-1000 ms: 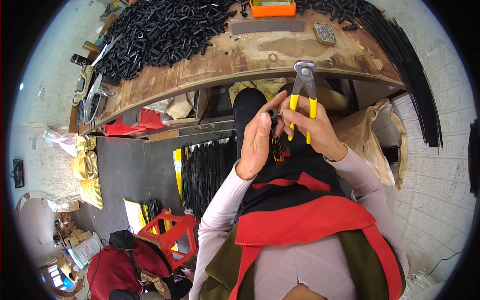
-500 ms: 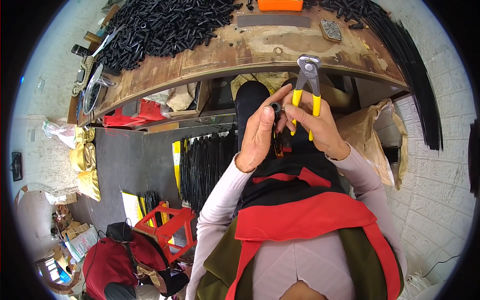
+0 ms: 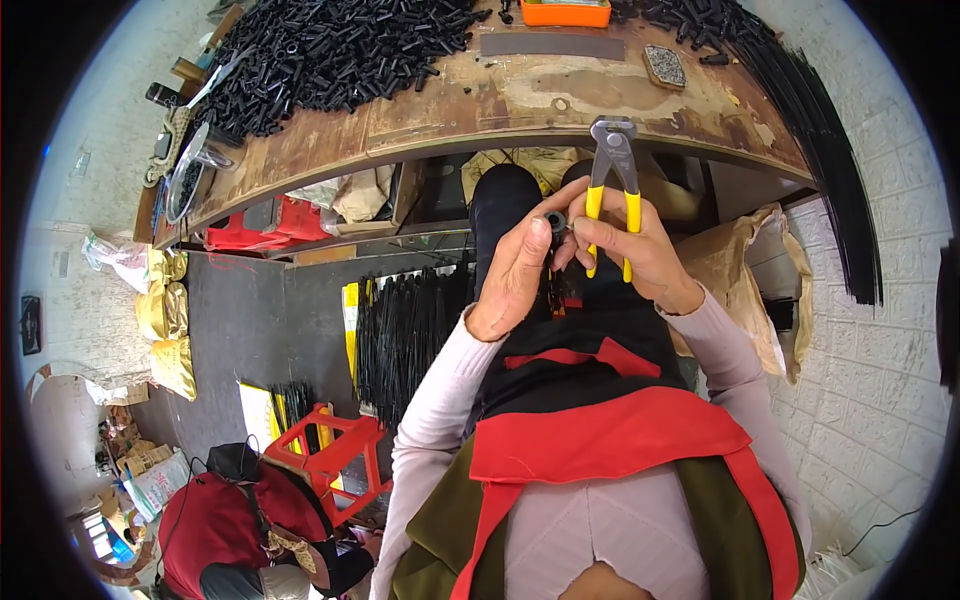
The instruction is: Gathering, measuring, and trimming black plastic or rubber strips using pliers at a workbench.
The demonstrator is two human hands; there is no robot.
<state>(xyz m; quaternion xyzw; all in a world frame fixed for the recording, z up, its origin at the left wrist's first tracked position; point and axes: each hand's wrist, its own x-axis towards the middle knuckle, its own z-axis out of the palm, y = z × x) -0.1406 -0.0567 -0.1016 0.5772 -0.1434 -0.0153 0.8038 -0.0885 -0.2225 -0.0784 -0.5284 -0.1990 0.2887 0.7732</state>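
Observation:
My left hand [image 3: 508, 278] is closed around a small black tube-like part [image 3: 556, 219], whose round end shows beside the thumb. My right hand [image 3: 648, 258] is closed on end-cutting pliers [image 3: 615, 158] with yellow handles. Their metal jaws point away from me, toward the bench edge. Right thumb and fingertips press together beside the black part; whether they hold something tiny there, I cannot tell. Both hands meet above my lap. Most of the black part is hidden by my fingers.
The wooden bench [image 3: 420, 122] carries a heap of black tubular pieces [image 3: 330, 65], a grey strip [image 3: 552, 45], a small filled tray [image 3: 664, 67] and an orange box [image 3: 566, 13]. Long black rods [image 3: 825, 150] overhang at right. A red stool [image 3: 335, 455] and a co-worker [image 3: 215, 530] are lower left.
The pliers' jaws have dipped slightly toward me and the handles have shifted a little right. Both hands keep their hold. The co-worker has leaned slightly.

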